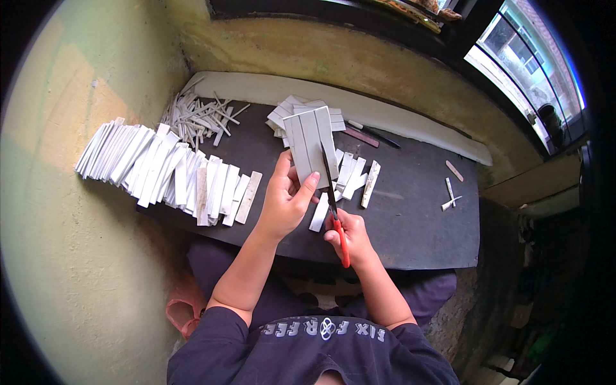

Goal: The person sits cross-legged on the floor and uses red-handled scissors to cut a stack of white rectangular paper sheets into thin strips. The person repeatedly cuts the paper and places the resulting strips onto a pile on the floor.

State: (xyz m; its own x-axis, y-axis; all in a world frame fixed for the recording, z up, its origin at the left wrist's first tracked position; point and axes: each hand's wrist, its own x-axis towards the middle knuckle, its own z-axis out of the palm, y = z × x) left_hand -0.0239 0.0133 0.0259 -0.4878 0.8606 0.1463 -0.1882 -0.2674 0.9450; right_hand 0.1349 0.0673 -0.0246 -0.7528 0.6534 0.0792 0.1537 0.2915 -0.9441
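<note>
One grey card sheet (311,144), pinched in my left hand (285,202) over the dark board's (410,218) middle; right hand (350,237) closed on red-handled scissors (333,205), mid-cut; next I'd judge steady closing strokes farward.

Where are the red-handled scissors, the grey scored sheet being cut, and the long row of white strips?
red-handled scissors (340,239), head view, on the red handle.
grey scored sheet (310,144), head view, sheet's middle.
row of white strips (168,172), head view, mid-row.
</note>
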